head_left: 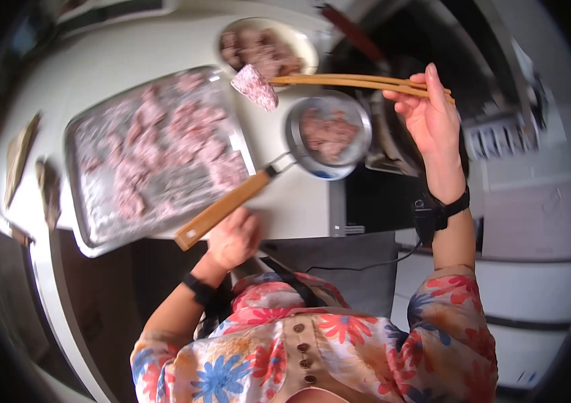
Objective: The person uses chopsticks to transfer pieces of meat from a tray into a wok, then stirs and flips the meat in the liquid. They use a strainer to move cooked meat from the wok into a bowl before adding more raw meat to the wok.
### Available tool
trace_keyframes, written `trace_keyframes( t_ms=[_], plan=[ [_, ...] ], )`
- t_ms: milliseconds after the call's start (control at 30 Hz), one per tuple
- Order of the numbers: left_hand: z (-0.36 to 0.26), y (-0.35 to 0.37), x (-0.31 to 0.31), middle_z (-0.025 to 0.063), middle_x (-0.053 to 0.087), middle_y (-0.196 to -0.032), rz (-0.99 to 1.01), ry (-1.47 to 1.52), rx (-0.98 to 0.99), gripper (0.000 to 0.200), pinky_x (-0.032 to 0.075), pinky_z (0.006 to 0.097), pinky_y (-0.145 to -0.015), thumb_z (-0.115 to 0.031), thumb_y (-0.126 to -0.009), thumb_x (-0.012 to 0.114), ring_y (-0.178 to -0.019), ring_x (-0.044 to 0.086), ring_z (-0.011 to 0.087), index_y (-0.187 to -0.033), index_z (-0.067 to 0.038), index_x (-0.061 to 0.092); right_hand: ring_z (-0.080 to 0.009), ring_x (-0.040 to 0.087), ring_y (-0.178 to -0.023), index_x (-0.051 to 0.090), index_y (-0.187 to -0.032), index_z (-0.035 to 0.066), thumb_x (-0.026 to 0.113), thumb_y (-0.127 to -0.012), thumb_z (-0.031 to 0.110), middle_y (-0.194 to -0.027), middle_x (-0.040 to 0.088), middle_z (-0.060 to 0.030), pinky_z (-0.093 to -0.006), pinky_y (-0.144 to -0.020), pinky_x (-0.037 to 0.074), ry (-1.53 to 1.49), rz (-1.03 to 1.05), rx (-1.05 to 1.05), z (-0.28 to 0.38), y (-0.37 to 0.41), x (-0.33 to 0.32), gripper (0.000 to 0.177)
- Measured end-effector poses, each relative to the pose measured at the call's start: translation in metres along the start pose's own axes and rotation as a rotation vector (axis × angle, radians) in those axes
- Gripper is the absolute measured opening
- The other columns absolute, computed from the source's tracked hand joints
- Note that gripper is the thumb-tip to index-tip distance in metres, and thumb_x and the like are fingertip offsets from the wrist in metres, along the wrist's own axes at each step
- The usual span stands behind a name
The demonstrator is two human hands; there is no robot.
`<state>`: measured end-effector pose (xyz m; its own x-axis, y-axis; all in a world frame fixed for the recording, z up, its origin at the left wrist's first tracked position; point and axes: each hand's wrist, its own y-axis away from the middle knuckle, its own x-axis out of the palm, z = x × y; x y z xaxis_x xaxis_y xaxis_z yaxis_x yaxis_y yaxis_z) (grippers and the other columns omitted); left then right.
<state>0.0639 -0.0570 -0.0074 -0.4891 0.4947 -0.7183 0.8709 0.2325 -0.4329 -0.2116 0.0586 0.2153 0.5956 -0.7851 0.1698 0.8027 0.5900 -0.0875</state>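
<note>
My right hand (430, 114) grips a pair of wooden chopsticks (339, 80) held out to the left. A piece of pink, floury-looking meat (255, 87) is at their tips, raised between the tray and the bowl. Below the chopsticks sits a round metal strainer or small pan (293, 131) with pinkish meat pieces (329, 134) in it. Its wooden handle (225, 208) points toward me. My left hand (235, 238) is closed at the counter's edge, just beside that handle; what its fingers hold, if anything, is hidden.
A metal tray (70, 168) with many coated meat pieces (194, 131) lies at left. Behind stands a pale bowl (309, 50) of browner pieces (262, 50). A dark stove area (426, 40) with a dark handle (352, 30) is at right. A black cable (366, 266) runs below the counter.
</note>
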Motion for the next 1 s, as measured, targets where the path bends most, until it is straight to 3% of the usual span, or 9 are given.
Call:
trace_keyframes(
  t_ms=[33,200,400,600,833,933,1000],
  plan=[
    [-0.003,-0.003,-0.001,0.0088,0.048,-0.072,-0.023,0.017,0.008,0.017,0.042,0.0371,-0.058,-0.007,-0.061,0.062,-0.067,0.05,0.0273,-0.077,-0.007,0.057,-0.0313,0.065,-0.07,0.057,-0.083,0.002,0.049,-0.091,0.031,-0.077,0.062,-0.0147,-0.0278,-0.051,0.05,-0.034,0.02,-0.041,0.013,0.004,-0.025,0.031],
    [-0.011,-0.012,0.0,0.0095,0.048,-0.072,-0.032,-0.018,0.057,0.018,0.042,0.037,-0.057,-0.007,-0.062,0.061,-0.066,0.05,0.0277,-0.079,-0.006,0.057,-0.0324,0.065,-0.073,0.056,-0.083,0.002,0.049,-0.091,0.03,-0.079,0.062,-0.0171,-0.0278,-0.053,0.05,0.044,-0.298,-0.189,0.071,0.043,-0.141,0.03],
    [-0.012,-0.011,0.004,0.0104,0.049,-0.073,0.003,-0.099,0.016,0.016,0.04,0.0379,-0.057,-0.005,-0.065,0.057,-0.066,0.049,0.0291,-0.081,-0.007,0.055,-0.0301,0.065,-0.067,0.052,-0.086,-0.001,0.053,-0.088,0.031,-0.079,0.061,-0.0199,-0.0272,-0.051,0.051,0.177,-0.54,-0.147,0.054,0.068,-0.241,0.032],
    [-0.02,-0.015,0.005,0.0105,0.047,-0.07,-0.018,-0.121,0.006,0.012,0.039,0.0381,-0.057,-0.003,-0.068,0.055,-0.065,0.049,0.0292,-0.08,-0.006,0.054,-0.0269,0.065,-0.061,0.05,-0.088,-0.002,0.057,-0.086,0.03,-0.078,0.059,-0.0149,-0.0259,-0.045,0.051,0.307,-0.669,-0.111,0.022,0.068,-0.251,0.033],
    [-0.019,-0.014,0.006,0.0105,0.048,-0.071,-0.02,-0.134,-0.018,0.013,0.039,0.0388,-0.057,-0.004,-0.068,0.055,-0.066,0.049,0.0296,-0.08,-0.006,0.054,-0.0201,0.065,-0.06,0.056,-0.088,-0.002,0.056,-0.087,0.031,-0.078,0.06,-0.0117,-0.0216,-0.045,0.049,0.545,-0.509,-0.098,0.023,0.066,-0.234,0.033],
    [-0.018,-0.014,0.007,0.0103,0.049,-0.072,-0.02,-0.121,-0.024,0.014,0.04,0.039,-0.058,-0.005,-0.066,0.056,-0.066,0.049,0.0295,-0.079,-0.007,0.054,-0.0198,0.065,-0.063,0.055,-0.091,-0.002,0.056,-0.087,0.03,-0.078,0.061,-0.0122,-0.0219,-0.047,0.05,0.532,-0.546,-0.079,0.034,0.062,-0.228,0.033],
    [-0.015,-0.012,0.005,0.0103,0.049,-0.072,-0.021,-0.112,-0.019,0.015,0.041,0.0385,-0.059,-0.006,-0.064,0.058,-0.067,0.05,0.0293,-0.079,-0.007,0.055,-0.0202,0.065,-0.064,0.054,-0.094,-0.002,0.055,-0.087,0.03,-0.079,0.061,-0.0129,-0.0219,-0.048,0.05,0.494,-0.492,-0.179,0.046,0.063,-0.206,0.033]
  ],
)
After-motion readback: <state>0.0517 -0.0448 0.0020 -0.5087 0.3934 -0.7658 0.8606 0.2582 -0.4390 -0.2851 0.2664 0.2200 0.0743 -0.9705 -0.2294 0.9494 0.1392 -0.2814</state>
